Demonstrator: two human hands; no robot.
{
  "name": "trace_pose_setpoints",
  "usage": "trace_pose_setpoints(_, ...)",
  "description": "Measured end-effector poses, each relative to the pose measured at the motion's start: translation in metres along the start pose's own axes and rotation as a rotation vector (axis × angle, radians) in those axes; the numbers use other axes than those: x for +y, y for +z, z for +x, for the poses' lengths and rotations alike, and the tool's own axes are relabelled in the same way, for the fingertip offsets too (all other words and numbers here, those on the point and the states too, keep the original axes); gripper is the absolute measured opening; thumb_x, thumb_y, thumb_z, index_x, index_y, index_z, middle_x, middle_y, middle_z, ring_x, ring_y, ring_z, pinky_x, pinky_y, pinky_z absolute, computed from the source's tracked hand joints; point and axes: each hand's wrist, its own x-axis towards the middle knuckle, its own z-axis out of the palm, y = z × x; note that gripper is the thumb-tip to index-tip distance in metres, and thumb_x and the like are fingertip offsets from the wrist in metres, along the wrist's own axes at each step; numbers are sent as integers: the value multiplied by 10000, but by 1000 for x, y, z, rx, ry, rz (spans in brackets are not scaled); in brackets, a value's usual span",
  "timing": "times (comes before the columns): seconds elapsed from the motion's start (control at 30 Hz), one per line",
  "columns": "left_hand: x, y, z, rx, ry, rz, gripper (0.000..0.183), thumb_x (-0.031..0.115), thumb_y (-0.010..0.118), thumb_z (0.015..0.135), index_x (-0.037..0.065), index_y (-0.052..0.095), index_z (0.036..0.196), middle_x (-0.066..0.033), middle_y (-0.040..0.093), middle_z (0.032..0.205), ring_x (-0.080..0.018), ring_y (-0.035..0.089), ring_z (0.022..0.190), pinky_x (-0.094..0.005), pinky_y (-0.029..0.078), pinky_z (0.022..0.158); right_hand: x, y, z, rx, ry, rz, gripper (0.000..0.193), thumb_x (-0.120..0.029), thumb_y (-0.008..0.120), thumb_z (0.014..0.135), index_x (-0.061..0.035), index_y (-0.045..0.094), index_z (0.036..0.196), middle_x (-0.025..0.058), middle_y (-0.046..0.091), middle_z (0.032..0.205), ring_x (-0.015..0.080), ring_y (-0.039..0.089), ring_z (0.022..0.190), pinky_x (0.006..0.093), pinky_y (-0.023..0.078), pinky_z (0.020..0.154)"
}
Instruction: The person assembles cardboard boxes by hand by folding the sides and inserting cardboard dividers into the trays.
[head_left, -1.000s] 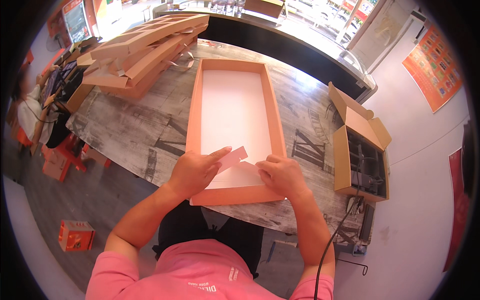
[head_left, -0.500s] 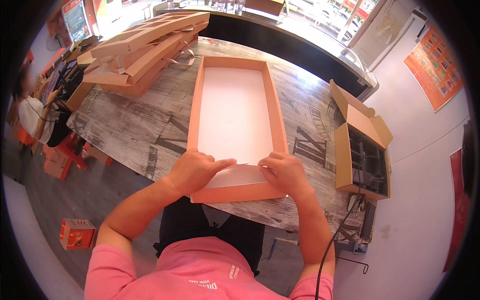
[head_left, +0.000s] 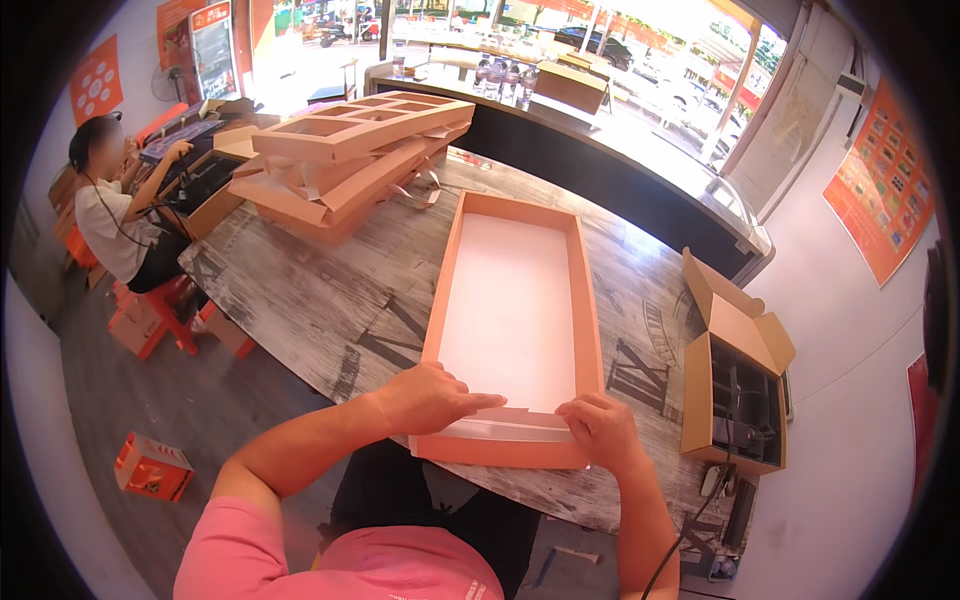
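A long shallow cardboard box (head_left: 585,310) with brown walls and a white inside lies on the table, one short end toward me. Across that near end runs a white flap (head_left: 500,432). My left hand (head_left: 425,400) is over the near left corner, its index finger stretched along the flap's edge and the others curled at it. At the near right corner, my right hand (head_left: 605,430) pinches the same edge with fingers and thumb together. The undersides of both hands' grips are hidden.
Stacked cardboard trays (head_left: 350,150) with ribbons stand at the far left of the table (head_left: 300,290). An opened carton (head_left: 695,400) with black contents is at the right, beside a cable (head_left: 690,540). Another person (head_left: 115,205) sits beyond the left edge.
The view has tilted up and shifted, so the box and hands appear lower and farther right. Both hands remain at the near end; the flap's strip looks narrower and more raised.
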Motion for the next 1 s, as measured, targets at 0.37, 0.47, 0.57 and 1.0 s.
trace_pose_setpoints(0.37, -7, -2, 1, -125, 50, -36, 478, 172, 451, 1098, 320, 573, 1536, -61, 744, 884, -288, 755, 879, -457, 559, 913, -9, -4, -3, -69, 12, -14, 136, -36, 732, 889, -133, 795, 961, 41, 759, 897, 271, 726, 823, 392, 580, 715)
trace_pose_setpoints(0.47, -10, 0, 0, -107, 73, -37, 483, 177, 454, 1097, 303, 563, 1550, -61, 745, 891, -288, 757, 884, -449, 560, 902, -8, -4, -4, -78, 8, -7, 129, -42, 735, 893, -117, 800, 975, 52, 765, 917, 280, 732, 849, 390, 587, 739)
trace_pose_setpoints(0.57, -8, -1, 1, -116, 62, -20, 480, 178, 470, 1091, 280, 570, 1549, -61, 751, 922, -288, 757, 879, -437, 566, 874, -4, -7, -8, -92, -11, 47, 136, -108, 785, 894, -98, 802, 1029, 74, 768, 976, 299, 741, 902, 392, 599, 786)
trace_pose_setpoints(1.0, -22, -3, -34, 304, 159, -290, 286, 188, 755, 946, 98, 773, 1217, -64, 767, 1146, -291, 708, 1113, -511, 489, 1148, -14, -27, -34, -277, -8, -98, 846, -354, 967, 696, -127, 644, 1443, 108, 615, 1371, 344, 605, 1300, 467, 527, 1094)
